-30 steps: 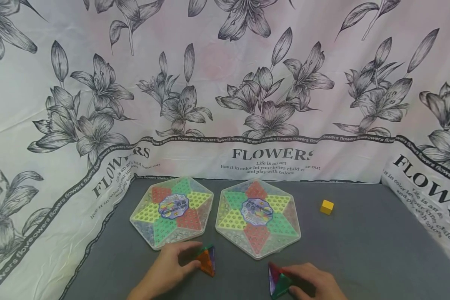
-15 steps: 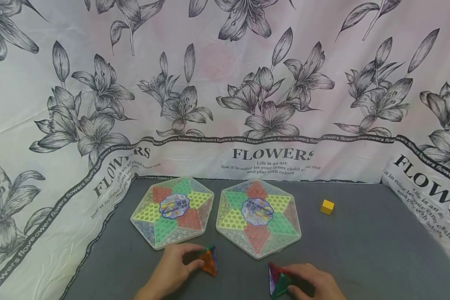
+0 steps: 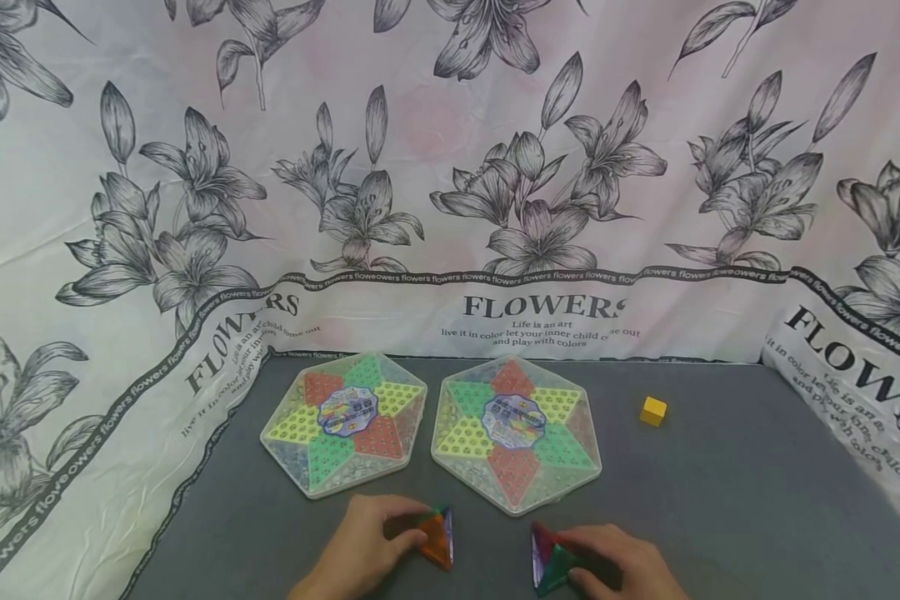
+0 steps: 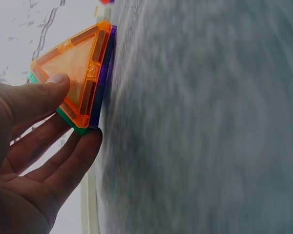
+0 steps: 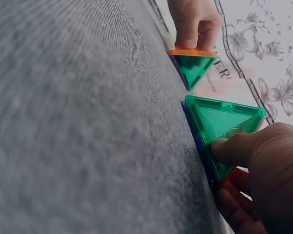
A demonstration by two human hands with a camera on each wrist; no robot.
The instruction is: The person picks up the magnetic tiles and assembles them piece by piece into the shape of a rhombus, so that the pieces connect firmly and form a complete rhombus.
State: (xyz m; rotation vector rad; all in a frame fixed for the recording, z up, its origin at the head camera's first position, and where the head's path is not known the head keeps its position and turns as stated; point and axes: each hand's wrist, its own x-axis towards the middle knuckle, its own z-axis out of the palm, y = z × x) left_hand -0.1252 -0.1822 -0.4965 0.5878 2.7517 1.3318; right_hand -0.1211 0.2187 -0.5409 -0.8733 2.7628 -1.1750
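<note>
In the head view, my left hand (image 3: 363, 546) pinches a small pyramid of triangular magnetic tiles (image 3: 437, 542) between thumb and fingers. Orange, green and purple sides show on it, and the orange tile (image 4: 80, 51) faces the left wrist camera under my thumb. To the right, my right hand (image 3: 630, 562) pinches a second tile pyramid (image 3: 557, 568) with green, red and purple sides. Its green tile (image 5: 219, 119) lies under the right thumb in the right wrist view. A gap separates the two pyramids, and each purple side appears low, along the grey tabletop. Some fingers are hidden behind the tiles.
Two hexagonal clear-lidded game boxes with star patterns, a left box (image 3: 330, 458) and a right box (image 3: 570, 479), lie beyond my hands. A yellow cube (image 3: 653, 411) sits at the back right of the grey table (image 3: 750, 500). Flower-printed cloth (image 3: 435, 208) surrounds the table.
My left hand has moved right and slightly nearer to me with its pyramid, narrowing the gap. My right hand and its pyramid have shifted slightly left. Both grips stay the same.
</note>
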